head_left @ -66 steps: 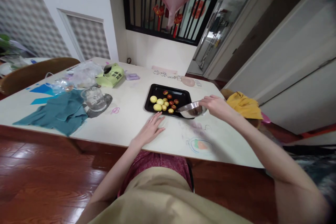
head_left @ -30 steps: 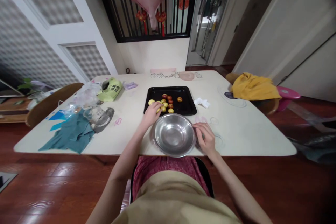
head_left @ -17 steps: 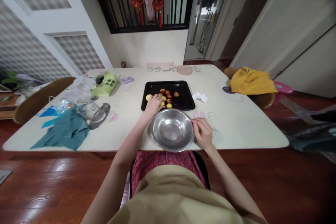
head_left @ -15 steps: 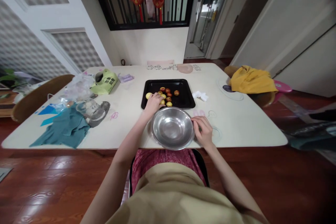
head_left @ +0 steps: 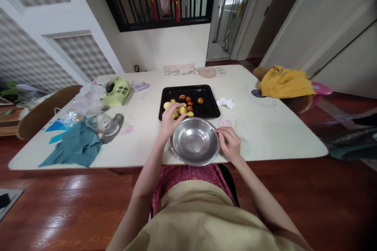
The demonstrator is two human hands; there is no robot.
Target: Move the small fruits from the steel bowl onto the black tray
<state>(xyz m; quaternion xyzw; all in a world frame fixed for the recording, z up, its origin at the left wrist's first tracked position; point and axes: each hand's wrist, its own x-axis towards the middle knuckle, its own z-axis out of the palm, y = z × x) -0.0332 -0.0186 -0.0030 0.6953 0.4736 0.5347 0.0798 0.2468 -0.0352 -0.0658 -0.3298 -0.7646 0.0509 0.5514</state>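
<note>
Head view: since half a second ago the left hand [head_left: 170, 120] has lifted slightly off the black tray [head_left: 210, 96] with a yellow fruit [head_left: 182, 110] pinched in its fingertips, where before it lay among the pile; the fingers are curled close round the fruit, which sits at the tray's 6 o'clock edge, just at 12 o'clock of the steel bowl [head_left: 195, 140]. The right hand [head_left: 231, 144] remains at the bowl's 3 o'clock rim, fingers loosely bent and touching the rim; whether it truly grips is not clear. The bowl stands at the near table [head_left: 273, 133] edge, round, shiny, nothing in it. The held fruit is small, oval, yellow-green with a reddish patch. Other small fruits [head_left: 189, 100], yellow and red-brown, lie clustered in the tray's near-left part. At 10 o'clock from the bowl a lime-green pouch [head_left: 117, 90] carries dark printed characters, too small to read. A glass jug [head_left: 103, 123] rests beside a teal cloth [head_left: 75, 147] at 9 o'clock. A yellow cloth [head_left: 282, 83] lies at 2 o'clock; a white crumpled tissue [head_left: 225, 102] sits just right of the tray.
</note>
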